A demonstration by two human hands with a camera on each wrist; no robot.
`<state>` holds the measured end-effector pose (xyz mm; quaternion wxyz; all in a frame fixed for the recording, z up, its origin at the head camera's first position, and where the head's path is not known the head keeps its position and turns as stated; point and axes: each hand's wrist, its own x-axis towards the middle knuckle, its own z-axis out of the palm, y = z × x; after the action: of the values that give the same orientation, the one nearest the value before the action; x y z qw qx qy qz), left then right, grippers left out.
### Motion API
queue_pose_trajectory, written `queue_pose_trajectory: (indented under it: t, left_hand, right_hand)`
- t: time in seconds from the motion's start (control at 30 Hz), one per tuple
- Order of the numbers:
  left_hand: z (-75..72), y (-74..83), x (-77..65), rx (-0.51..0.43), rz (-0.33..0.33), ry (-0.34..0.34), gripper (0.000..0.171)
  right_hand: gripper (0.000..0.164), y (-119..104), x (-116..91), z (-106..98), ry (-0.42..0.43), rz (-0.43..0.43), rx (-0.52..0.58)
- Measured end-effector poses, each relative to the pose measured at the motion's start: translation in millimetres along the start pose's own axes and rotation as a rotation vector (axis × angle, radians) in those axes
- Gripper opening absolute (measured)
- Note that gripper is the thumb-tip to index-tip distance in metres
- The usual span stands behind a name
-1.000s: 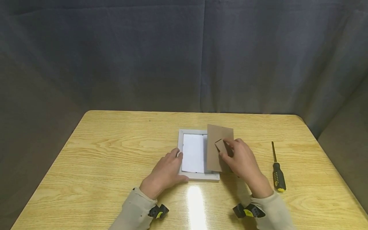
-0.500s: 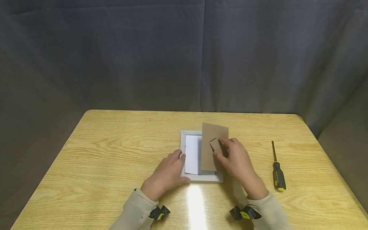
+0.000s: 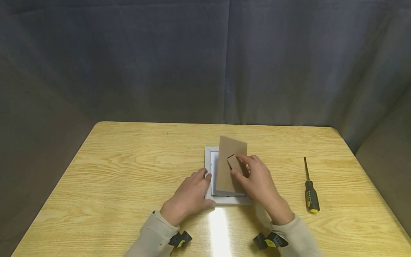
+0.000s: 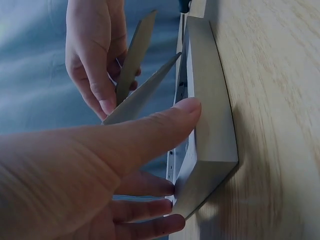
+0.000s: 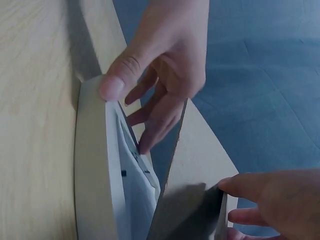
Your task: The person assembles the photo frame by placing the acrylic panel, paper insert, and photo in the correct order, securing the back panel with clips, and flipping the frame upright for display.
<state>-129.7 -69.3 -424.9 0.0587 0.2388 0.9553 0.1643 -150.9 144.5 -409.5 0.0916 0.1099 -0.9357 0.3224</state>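
Note:
A white picture frame (image 3: pixel 231 201) lies back side up on the table, with white paper (image 3: pixel 213 165) inside it. My left hand (image 3: pixel 189 194) grips its near left corner, the thumb along the near side and the fingers at the left side. Over the opening my right hand (image 3: pixel 260 182) holds a brown backing board (image 3: pixel 224 180), pinching the stand flap (image 3: pixel 235 164) on its back. The board slants above the frame and covers much of the paper. In the right wrist view, a gap shows between the tilted board (image 5: pixel 187 165) and the frame (image 5: pixel 92 165).
A screwdriver (image 3: pixel 310 194) with a black and yellow handle lies to the right, its shaft pointing away from me. A dark curtain (image 3: pixel 160 71) hangs behind the wooden table (image 3: pixel 112 171).
My right hand has brought the backing board leftward, farther over the frame, hiding more of the paper. The frame and my left hand have shifted slightly right.

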Motion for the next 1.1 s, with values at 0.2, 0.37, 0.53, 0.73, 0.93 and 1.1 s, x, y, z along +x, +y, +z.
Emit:
queue_pose_trajectory:
  t: [0.2, 0.37, 0.53, 0.73, 0.93, 1.1]
  left_hand:
    - [0.1, 1.1, -0.2, 0.011, 0.018, 0.009, 0.086]
    - [0.7, -0.2, 0.0, -0.004, 0.014, 0.001, 0.085]
    - [1.0, -0.2, 0.4, -0.008, 0.015, -0.001, 0.085]
    - [0.4, 1.4, 0.3, 0.0, 0.007, -0.005, 0.087]
    - [-0.3, 1.9, 0.1, 0.007, 0.006, -0.004, 0.085]
    - [-1.0, 2.1, -0.3, -0.003, 0.013, 0.002, 0.083]
  right_hand:
    - [0.047, -4.1, -1.8, 5.7, -0.027, -0.003, 0.003]
    - [0.047, -5.8, -2.5, 10.9, -0.051, 0.009, -0.01]
    - [0.047, -4.5, -2.8, 14.2, -0.054, 0.017, -0.04]
    - [0.047, -2.8, -2.9, 14.1, -0.043, 0.022, -0.071]
    - [0.047, -3.3, -2.4, 14.8, -0.023, 0.004, -0.078]
    - [0.046, -4.1, -3.2, 17.7, -0.035, -0.009, -0.095]
